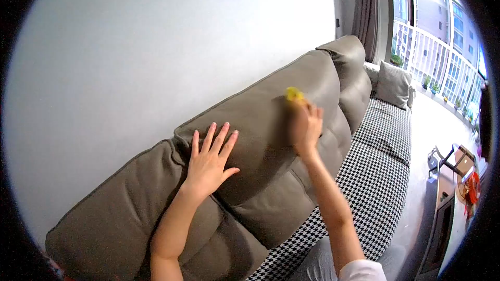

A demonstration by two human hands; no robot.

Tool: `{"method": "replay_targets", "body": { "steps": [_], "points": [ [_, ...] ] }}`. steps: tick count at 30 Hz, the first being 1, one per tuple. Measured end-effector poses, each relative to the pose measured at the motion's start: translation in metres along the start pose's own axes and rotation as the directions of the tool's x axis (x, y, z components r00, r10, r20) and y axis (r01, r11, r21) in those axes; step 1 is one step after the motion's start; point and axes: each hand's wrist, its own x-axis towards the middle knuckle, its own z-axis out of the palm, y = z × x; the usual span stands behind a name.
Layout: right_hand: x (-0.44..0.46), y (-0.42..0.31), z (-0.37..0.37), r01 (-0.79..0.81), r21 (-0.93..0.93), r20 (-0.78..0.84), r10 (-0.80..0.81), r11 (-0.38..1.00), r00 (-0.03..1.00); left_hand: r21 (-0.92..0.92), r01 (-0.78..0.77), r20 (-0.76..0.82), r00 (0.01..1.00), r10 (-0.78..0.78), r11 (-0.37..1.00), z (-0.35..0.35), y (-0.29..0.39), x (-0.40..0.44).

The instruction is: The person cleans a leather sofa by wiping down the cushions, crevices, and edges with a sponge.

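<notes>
My left hand point(207, 166) lies flat on the sofa's brownish-grey backrest point(255, 117), fingers spread, near the seam between two back cushions. My right hand point(307, 127) is further along the same backrest, closed around a small crumpled yellow cloth point(294, 94). Part of the cloth sticks out above the fingers, and the rest is hidden in the hand. Motion blurs this hand and the cloth, and I cannot tell whether the cloth touches the cushion.
Black-and-white houndstooth fabric point(377, 182) covers the seat. A grey pillow point(394, 84) stands at the sofa's far end. Behind the backrest rises a white wall point(172, 41). A low cabinet point(442, 229) stands on the right, and a balcony railing point(432, 47) shows beyond.
</notes>
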Motion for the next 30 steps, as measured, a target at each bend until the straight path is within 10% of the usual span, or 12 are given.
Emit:
{"method": "replay_targets", "body": {
  "steps": [2, 3, 9, 13, 15, 18, 22, 25, 30],
  "points": [
    [-0.029, -0.027, 0.029, 0.181, -0.105, 0.083, -0.172, 0.978, 0.982, -0.032, 0.031, 0.007, 1.000, -0.031, 0.999, -0.001, 0.000, 0.002],
    [-0.055, -0.043, 0.040, 0.467, -0.612, 0.205, -0.443, 0.638, 0.873, -0.057, 0.055, 0.017, 0.998, -0.054, 0.997, -0.002, 0.001, 0.002],
    [-0.104, -0.035, 0.036, 0.815, -0.466, 0.323, -0.791, 0.346, 0.520, 0.161, 0.051, -0.017, 0.999, -0.049, 0.986, 0.001, -0.002, 0.002],
    [-0.046, 0.032, -0.020, 0.672, -0.648, 0.287, -0.703, 0.357, 0.650, -0.034, 0.081, 0.028, 0.996, -0.080, 0.996, -0.001, 0.000, 0.003],
    [-0.016, 0.059, -0.038, 0.410, -0.686, 0.118, -0.465, 0.601, 0.877, 0.002, 0.086, 0.034, 0.996, -0.086, 0.996, 0.000, 0.001, 0.002],
    [0.006, 0.064, -0.047, 0.179, -0.678, -0.130, -0.357, 0.713, 0.925, -0.011, 0.085, 0.039, 0.996, -0.084, 0.996, -0.001, 0.005, 0.001],
    [-0.038, 0.002, -0.001, 0.427, -0.618, 0.146, -0.438, 0.660, 0.887, 0.010, 0.062, 0.011, 0.998, -0.062, 0.998, -0.005, 0.008, 0.003],
    [-0.080, -0.016, 0.024, 0.802, -0.541, 0.436, -0.731, 0.254, 0.525, 0.041, 0.060, 0.033, 0.998, -0.061, 0.997, -0.009, 0.010, 0.003],
    [-0.003, 0.022, -0.015, 0.616, -0.729, 0.381, -0.569, 0.300, 0.729, -0.021, 0.053, -0.003, 0.999, -0.053, 0.998, -0.006, 0.009, 0.002]
  ]
}}
